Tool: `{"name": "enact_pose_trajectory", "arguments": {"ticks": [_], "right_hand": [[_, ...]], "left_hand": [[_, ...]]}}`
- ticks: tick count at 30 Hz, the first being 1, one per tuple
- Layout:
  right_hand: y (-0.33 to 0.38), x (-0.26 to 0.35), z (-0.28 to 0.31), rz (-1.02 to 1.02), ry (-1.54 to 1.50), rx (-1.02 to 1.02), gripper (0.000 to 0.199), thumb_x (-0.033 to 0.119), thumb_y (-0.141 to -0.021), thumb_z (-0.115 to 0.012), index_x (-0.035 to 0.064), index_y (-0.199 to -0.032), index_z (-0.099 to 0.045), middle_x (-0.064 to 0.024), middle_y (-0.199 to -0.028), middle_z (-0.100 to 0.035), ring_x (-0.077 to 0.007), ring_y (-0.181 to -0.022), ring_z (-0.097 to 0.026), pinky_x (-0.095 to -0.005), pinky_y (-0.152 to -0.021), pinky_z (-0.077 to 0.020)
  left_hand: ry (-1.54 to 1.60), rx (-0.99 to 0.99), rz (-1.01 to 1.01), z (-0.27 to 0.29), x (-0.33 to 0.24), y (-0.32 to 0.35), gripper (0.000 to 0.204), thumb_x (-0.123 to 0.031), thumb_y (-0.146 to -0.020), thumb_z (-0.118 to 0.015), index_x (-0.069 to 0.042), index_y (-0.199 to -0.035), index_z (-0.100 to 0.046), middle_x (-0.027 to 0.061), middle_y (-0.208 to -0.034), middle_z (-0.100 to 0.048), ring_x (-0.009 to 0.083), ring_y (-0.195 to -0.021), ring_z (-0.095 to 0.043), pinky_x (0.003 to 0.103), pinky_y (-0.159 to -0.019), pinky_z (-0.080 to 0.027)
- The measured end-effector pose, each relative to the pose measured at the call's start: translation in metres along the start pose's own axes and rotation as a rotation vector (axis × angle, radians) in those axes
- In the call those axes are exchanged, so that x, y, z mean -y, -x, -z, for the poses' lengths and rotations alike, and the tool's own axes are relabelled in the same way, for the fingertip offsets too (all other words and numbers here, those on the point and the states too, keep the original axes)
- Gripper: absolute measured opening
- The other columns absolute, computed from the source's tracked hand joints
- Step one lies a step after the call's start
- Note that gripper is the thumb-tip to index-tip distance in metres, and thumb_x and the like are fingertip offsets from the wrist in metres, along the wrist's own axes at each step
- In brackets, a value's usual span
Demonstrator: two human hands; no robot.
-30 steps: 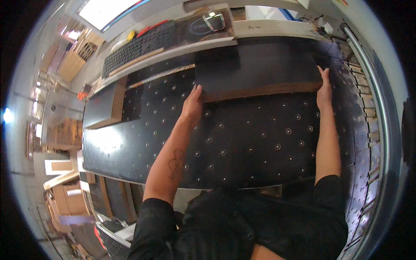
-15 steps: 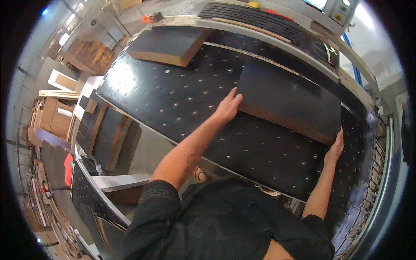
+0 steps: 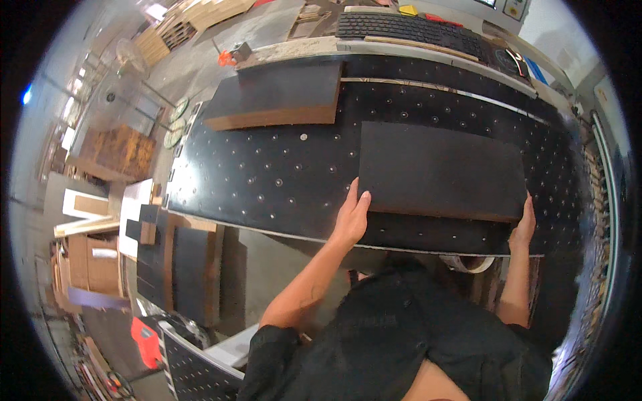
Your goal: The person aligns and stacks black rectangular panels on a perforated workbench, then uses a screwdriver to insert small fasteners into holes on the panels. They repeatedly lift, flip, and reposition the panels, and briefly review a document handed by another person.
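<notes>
A dark rectangular board (image 3: 441,170) with a brown front edge lies between my hands over the black, dotted table (image 3: 267,194). Whether it is a single thick board or a stack, I cannot tell. My left hand (image 3: 352,214) grips its left end near the front corner, thumb up along the side. At the opposite end my right hand (image 3: 524,224) closes on the right front corner. The undersides of both hands' grips are hidden. Farther left on the table rests a similar thick dark block of board (image 3: 281,90) with a brown edge.
Beyond the table's far rail are a black keyboard (image 3: 408,33) and an orange object (image 3: 226,59). Dark boards (image 3: 190,267) are piled low on the left, near cardboard (image 3: 97,264) and a red item (image 3: 146,341). A metal rail (image 3: 608,180) runs along the right.
Both hands have drawn the board toward my body, away from the far rail, and it now sits squarer to me. My view has turned and shifted; the other block stays on the table.
</notes>
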State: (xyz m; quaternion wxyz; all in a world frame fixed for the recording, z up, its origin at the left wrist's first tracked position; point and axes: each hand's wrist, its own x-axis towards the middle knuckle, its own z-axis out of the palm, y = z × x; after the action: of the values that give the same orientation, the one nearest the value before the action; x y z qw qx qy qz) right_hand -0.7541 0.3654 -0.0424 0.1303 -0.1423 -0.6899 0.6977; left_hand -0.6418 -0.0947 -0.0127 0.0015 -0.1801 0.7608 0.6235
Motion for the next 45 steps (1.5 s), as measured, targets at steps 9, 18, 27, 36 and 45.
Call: {"name": "enact_pose_trajectory", "arguments": {"ticks": [9,18,27,36,45], "right_hand": [[0.071,0.004,-0.065,-0.037,-0.044,-0.043,0.060,0.045,-0.111,-0.048,0.0025,-0.153,-0.053,-0.0105,-0.155,-0.053,-0.0241,-0.143,-0.048,-0.0401,-0.123,-0.0315],[0.151,0.013,-0.156,-0.131,-0.114,-0.083,0.062,0.045,-0.112,-0.044,0.0038,-0.158,-0.046,-0.0103,-0.161,-0.048,-0.0262,-0.148,-0.044,-0.0420,-0.125,-0.0288],[0.292,0.010,-0.234,-0.197,-0.202,-0.257,0.069,0.053,-0.114,-0.033,0.0014,-0.156,-0.048,-0.0143,-0.158,-0.050,-0.0323,-0.146,-0.046,-0.0445,-0.125,-0.0316],[0.374,-0.006,-0.259,0.168,0.925,-0.240,0.071,0.052,-0.114,-0.028,-0.0030,-0.154,-0.049,-0.0133,-0.160,-0.048,-0.0285,-0.147,-0.043,-0.0409,-0.127,-0.0242],[0.390,0.007,-0.320,-0.176,-0.517,-0.042,0.072,0.054,-0.113,-0.028,-0.0002,-0.158,-0.044,-0.0148,-0.161,-0.046,-0.0313,-0.149,-0.041,-0.0446,-0.127,-0.0263]], "left_hand": [[0.179,0.165,0.135,0.102,0.025,0.008,0.069,-0.028,-0.112,-0.045,0.005,-0.166,-0.018,0.0170,-0.174,-0.022,0.0254,-0.161,-0.018,0.036,-0.129,-0.014],[0.347,0.212,0.081,0.203,0.045,0.014,0.065,-0.018,-0.112,-0.036,0.008,-0.166,-0.010,0.0202,-0.174,-0.017,0.0288,-0.161,-0.017,0.038,-0.129,-0.011],[0.021,0.296,0.058,0.352,0.082,0.014,0.075,-0.030,-0.109,-0.040,0.007,-0.166,-0.009,0.0233,-0.174,-0.016,0.0340,-0.160,-0.019,0.041,-0.129,-0.014],[0.296,0.250,0.317,0.440,0.094,0.025,0.096,-0.048,-0.103,-0.052,-0.002,-0.169,0.000,0.0155,-0.176,-0.011,0.0322,-0.161,-0.017,0.048,-0.130,-0.014],[0.275,0.194,0.255,0.470,0.109,0.045,0.094,-0.046,-0.106,-0.050,0.001,-0.168,0.001,0.0192,-0.174,-0.014,0.0319,-0.160,-0.020,0.048,-0.129,-0.016]]}}
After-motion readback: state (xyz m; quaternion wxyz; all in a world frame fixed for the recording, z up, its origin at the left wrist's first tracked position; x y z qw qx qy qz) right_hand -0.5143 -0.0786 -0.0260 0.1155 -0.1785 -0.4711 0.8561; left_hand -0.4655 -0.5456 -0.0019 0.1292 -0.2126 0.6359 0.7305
